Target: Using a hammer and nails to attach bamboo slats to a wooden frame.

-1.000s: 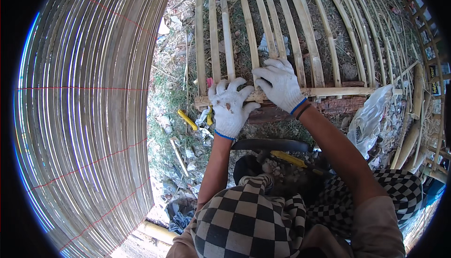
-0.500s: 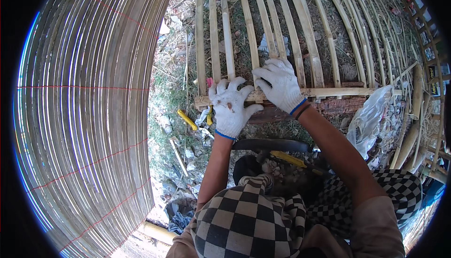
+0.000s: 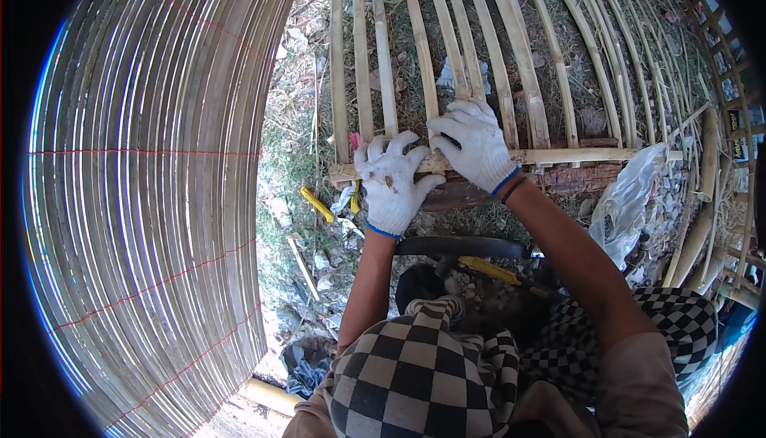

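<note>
Left hand: white knit glove, blue cuff, back up; fingers spread and thumb out, gripping nothing visible; laid over the left part of a crosswise strip, fingertips at two slat ends.

Right hand: matching glove; fingers bent over the same strip, among the slats. Whether it grips one or merely presses, cannot tell; the palm side is hidden.

Bamboo slats: pale, lengthwise, unevenly spaced, running away from the person; near ends at the crosswise strip, several under the gloves.

Reddish timber: beneath and just nearer than the strip.

Yellow-handled item: on the ground, left of the left hand.

Dark curved object: near the person, a yellow bar just below it.

Clear plastic sheet: crumpled, at the strip's right end.

Slatted screen: far left, crossed by red cords.

Risks, as judged: slats could skew or slide if hand pressure is uneven or fastening is loose; split edges could snag the knit; the plastic could catch under the strip.

Against the earlier frames: hands and strip practically unchanged; the screen's inner edge appears slightly further right.
</note>
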Action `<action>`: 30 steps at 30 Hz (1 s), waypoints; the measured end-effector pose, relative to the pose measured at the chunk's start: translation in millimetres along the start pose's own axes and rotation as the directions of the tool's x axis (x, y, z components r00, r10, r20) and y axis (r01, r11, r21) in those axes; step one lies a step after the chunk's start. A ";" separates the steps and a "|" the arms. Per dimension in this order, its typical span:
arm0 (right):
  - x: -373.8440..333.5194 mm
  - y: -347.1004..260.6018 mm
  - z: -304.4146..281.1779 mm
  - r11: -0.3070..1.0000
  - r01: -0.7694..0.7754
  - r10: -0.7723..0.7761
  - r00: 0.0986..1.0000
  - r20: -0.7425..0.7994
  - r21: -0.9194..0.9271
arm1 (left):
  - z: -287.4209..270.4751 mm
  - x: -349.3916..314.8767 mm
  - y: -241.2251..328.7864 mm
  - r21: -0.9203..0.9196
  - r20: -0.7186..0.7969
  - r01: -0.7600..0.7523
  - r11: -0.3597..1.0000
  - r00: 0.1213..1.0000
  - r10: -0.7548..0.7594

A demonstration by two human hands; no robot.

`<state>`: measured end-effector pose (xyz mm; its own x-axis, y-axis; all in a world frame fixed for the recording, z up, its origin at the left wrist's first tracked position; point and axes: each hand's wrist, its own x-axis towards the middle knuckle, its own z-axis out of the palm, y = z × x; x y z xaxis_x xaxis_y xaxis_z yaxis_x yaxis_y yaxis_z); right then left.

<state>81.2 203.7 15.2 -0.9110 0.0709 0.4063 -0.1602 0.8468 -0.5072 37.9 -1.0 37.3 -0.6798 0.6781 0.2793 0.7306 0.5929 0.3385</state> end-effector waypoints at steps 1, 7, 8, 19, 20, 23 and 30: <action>0.2 0.0 0.6 1.000 0.006 -0.006 1.000 -0.010 0.002 | 0.6 -0.4 -1.4 -0.008 -0.007 -0.004 1.000 1.000 0.004; 0.8 0.4 -0.1 1.000 0.009 -0.009 1.000 0.003 -0.003 | 0.9 0.8 -1.5 -0.029 0.004 0.007 1.000 1.000 -0.007; 1.1 0.0 -0.4 1.000 0.010 -0.010 1.000 0.003 -0.003 | 0.8 1.1 -1.7 -0.023 0.009 0.010 1.000 1.000 -0.010; 2.0 -0.6 1.6 1.000 -0.027 0.027 0.999 0.034 0.005 | 0.9 1.1 -1.9 -0.015 -0.032 0.012 1.000 0.999 -0.013; 2.3 -1.3 2.1 1.000 -0.028 0.027 0.999 0.034 0.006 | 0.9 0.5 -2.4 -0.014 -0.039 0.010 1.000 0.999 -0.011; 1.8 0.3 1.3 1.000 -0.014 0.014 1.000 0.023 -0.008 | 0.4 2.0 -0.6 -0.009 -0.012 0.023 1.000 1.000 -0.023; 2.7 -1.0 0.3 1.000 -0.015 0.015 1.000 0.016 0.000 | -1.6 2.3 -1.9 -0.040 0.034 0.040 0.998 0.999 -0.039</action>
<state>78.9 202.9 16.6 -0.9195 0.0750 0.3860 -0.1465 0.8456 -0.5134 34.8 -1.2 38.8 -0.7051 0.6689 0.2356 0.6997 0.6020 0.3847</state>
